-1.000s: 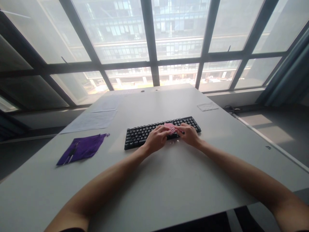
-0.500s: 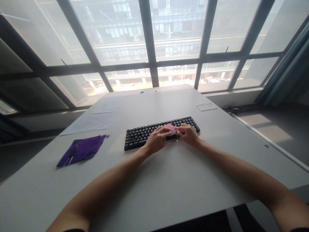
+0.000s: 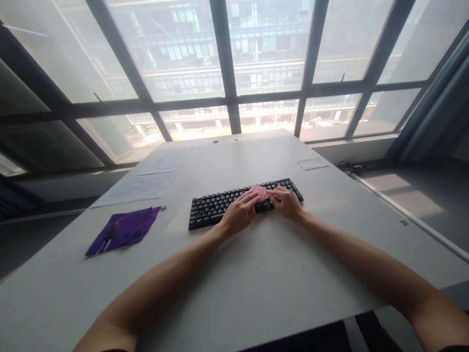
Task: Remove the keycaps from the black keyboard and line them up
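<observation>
A pink disc [image 3: 260, 193] with lighter rings like a spiral rests over the middle-right keys of a black keyboard [image 3: 208, 208]. My left hand [image 3: 240, 211] holds the disc's left side, its fingers together and reaching over the edge. From the right, my right hand [image 3: 287, 202] pinches the disc's right edge between thumb and fingers. The fingers partly cover the disc and the keys beneath. What exactly the disc is made of cannot be made out.
A purple drawstring pouch [image 3: 137, 227] lies left of the keyboard, with a dark slim tool [image 3: 110, 233] on it. Sheets of paper [image 3: 141, 187] are behind it. A clear plastic packet [image 3: 313, 163] lies at the right edge of the white table [image 3: 242, 293]. Windows stand beyond.
The disc has tilted a little, showing more of its ringed face. My left fingers have straightened and slid along its edge. My right hand has barely moved.
</observation>
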`<state>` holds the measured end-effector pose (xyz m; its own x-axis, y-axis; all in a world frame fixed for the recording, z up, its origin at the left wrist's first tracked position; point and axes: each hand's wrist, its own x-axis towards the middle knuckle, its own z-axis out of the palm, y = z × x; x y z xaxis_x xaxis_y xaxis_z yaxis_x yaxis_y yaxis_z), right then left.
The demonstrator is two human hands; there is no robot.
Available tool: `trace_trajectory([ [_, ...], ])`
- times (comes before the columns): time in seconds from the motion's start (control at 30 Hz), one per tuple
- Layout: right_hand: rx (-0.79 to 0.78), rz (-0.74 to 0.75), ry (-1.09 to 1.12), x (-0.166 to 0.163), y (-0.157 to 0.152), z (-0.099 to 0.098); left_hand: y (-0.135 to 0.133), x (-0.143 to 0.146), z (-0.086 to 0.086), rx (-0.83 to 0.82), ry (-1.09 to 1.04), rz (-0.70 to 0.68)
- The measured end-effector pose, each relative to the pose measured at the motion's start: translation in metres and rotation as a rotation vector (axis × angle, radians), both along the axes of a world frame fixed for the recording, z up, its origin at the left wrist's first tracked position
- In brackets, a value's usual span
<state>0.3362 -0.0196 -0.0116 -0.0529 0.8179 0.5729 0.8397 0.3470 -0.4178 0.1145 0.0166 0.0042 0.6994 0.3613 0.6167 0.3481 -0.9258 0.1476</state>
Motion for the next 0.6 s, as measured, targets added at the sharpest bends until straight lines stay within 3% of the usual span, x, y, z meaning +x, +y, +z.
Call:
trace_trajectory([
  [0.6, 0.008, 0.067, -0.052, 0.0067, 0.0004, 0.0028, -0.0015, -0.0002, 0.0013, -0.022, 0.015, 0.026],
])
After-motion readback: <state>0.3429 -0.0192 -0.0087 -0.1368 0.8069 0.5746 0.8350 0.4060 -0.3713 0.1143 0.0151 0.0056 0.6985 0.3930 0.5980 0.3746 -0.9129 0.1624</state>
